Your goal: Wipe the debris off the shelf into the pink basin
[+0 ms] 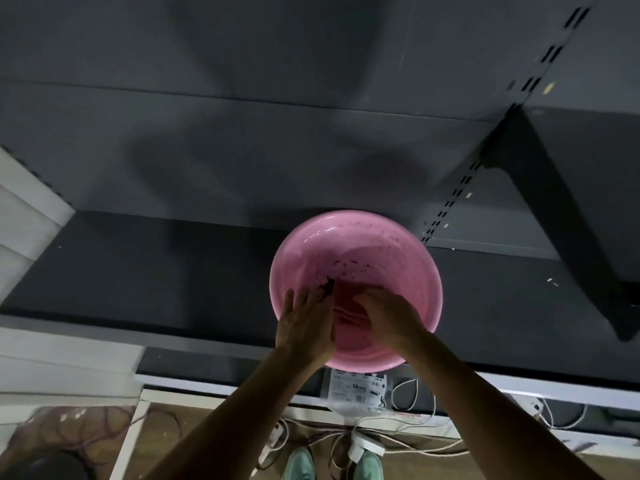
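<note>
Head view: nearest the camera a pair of green shoes (299, 464) stands on a wood-patterned floor (214, 420) strewn with thin white cables (426, 447). Just beyond them, a clear packet with a printed label (358, 389) sits below the shelf's pale front edge. Two bare forearms reach forward and meet over the round pink basin (408, 278), a smooth, glossy plastic bowl. It rests at the front of the dark, matte shelf (156, 271), its near rim overhanging the edge. The left hand (304, 320) lies against the basin's inner near-left wall, its grip loose, its fingers fairly straight and pointing away. A dark, crumbly clump of debris (327, 287) sits at its fingertips. The right hand (388, 313) arches over the basin's near side with its fingers bent downward. Motion blur hides what lies under them, so I cannot tell whether its grip holds anything. Finer dark specks (349, 263) dot the basin's sloping far wall. To the right of the basin, a few small pale bits (550, 281) lie on the shelf surface. Behind the shelf rises a flat grey back panel (242, 150) crossed by soft shadows. A slotted metal upright (450, 206) runs diagonally up its right side, beside the dark angular bracket of a higher shelf (588, 202).
</note>
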### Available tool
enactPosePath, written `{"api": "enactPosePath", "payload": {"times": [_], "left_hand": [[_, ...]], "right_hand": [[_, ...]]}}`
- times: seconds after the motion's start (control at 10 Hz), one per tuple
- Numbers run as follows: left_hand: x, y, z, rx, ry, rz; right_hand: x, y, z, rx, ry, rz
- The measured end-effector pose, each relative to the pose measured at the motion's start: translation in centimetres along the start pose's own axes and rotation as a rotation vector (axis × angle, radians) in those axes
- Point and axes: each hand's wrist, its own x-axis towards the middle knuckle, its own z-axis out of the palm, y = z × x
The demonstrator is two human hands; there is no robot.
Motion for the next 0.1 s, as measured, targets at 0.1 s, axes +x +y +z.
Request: {"api": "enactPosePath", "payload": {"times": [0.1], "left_hand": [[-0.84, 0.04, -0.89, -0.021, 0.011, 0.021]], "right_hand": [[-2.06, -0.53, -2.43, 0.028, 0.08, -0.004]]}}
